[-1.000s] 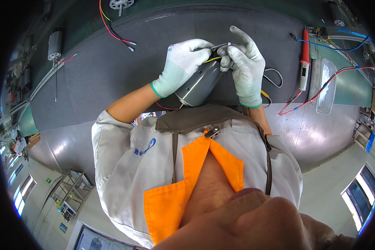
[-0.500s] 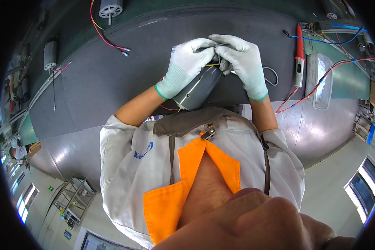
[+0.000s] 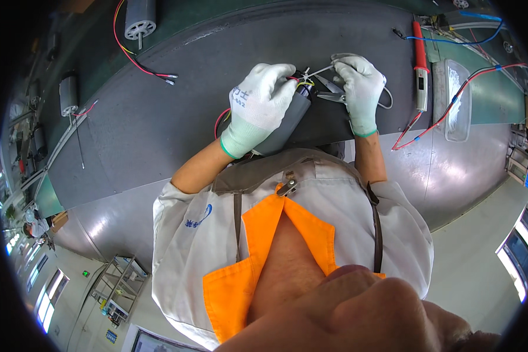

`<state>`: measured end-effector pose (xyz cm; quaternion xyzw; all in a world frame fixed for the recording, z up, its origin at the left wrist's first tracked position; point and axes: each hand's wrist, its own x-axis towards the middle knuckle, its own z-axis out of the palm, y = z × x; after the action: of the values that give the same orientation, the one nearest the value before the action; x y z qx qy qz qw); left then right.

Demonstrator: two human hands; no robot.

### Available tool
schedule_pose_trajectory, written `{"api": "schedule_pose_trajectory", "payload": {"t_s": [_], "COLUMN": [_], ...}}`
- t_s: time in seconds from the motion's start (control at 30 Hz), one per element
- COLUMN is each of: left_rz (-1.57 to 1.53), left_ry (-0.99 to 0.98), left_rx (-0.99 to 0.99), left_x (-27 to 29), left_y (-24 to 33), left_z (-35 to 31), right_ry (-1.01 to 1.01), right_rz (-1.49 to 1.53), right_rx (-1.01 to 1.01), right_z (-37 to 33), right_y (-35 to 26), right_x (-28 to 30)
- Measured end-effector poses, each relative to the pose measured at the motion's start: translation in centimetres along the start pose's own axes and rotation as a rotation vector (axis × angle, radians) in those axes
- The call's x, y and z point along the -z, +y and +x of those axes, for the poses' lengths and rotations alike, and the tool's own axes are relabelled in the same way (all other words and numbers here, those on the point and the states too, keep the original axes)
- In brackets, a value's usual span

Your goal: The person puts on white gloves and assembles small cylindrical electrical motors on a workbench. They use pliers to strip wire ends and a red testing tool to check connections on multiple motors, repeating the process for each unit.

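A dark grey cylindrical motor [image 3: 292, 119] lies tilted on the bench close to my body, with red, black and yellow wires [image 3: 303, 85] at its far end. My left hand [image 3: 261, 100], in a white glove, is closed at that end, pinching the wires and covering part of the motor. My gloved right hand [image 3: 358, 82] is closed on the tail of a thin white cable tie [image 3: 321, 71], stretched from the wires. In the same hand sits a pair of scissors [image 3: 333, 94], blades apart and pointing toward the motor; a grey handle loop shows beyond the palm.
On the right lie a red-handled electric tool [image 3: 421, 73] with a red-and-black cord and a clear plastic tray [image 3: 453, 102]. Other motors stand at the far left [image 3: 68, 97] and far edge [image 3: 140, 20], with loose wires. The dark mat [image 3: 158, 117] covers the bench.
My hands, close together above the motor before, are now apart. The right hand has drawn to the right with the cable tie's tail, and the scissor blades have come into view.
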<state>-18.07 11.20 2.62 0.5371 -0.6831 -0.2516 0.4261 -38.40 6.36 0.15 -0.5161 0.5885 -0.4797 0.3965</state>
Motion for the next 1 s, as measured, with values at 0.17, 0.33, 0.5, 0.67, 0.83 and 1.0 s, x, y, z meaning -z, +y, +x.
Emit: {"api": "schedule_pose_trajectory", "payload": {"t_s": [0.17,0.33,0.5,0.67,0.83,1.0], "left_rz": [0.216,0.364,0.601,0.708,0.609,0.869], "left_ry": [-0.113,-0.239,-0.346,-0.543,-0.583,-0.564], "left_rx": [-0.196,-0.303,-0.494,-0.767,-0.875,-0.695], "left_x": [0.2,0.3,1.3,2.9,2.2,3.0], "left_y": [0.3,0.2,-0.7,-2.5,-1.4,-1.9], "left_z": [0.3,1.7,2.8,4.6,4.0,3.4], "right_ry": [-0.021,-0.183,-0.639,-0.448,-0.627,-0.559], "right_rz": [0.119,0.546,1.11,0.557,0.497,0.417], "right_rx": [0.011,-0.206,-0.376,-0.364,-0.296,-0.152], "right_z": [2.3,3.3,2.8,-1.1,3.8,5.7], "right_y": [2.4,2.0,0.0,-3.4,-4.8,-4.4], "right_x": [-2.0,-2.4,-1.7,1.0,-4.2,-4.0]}}
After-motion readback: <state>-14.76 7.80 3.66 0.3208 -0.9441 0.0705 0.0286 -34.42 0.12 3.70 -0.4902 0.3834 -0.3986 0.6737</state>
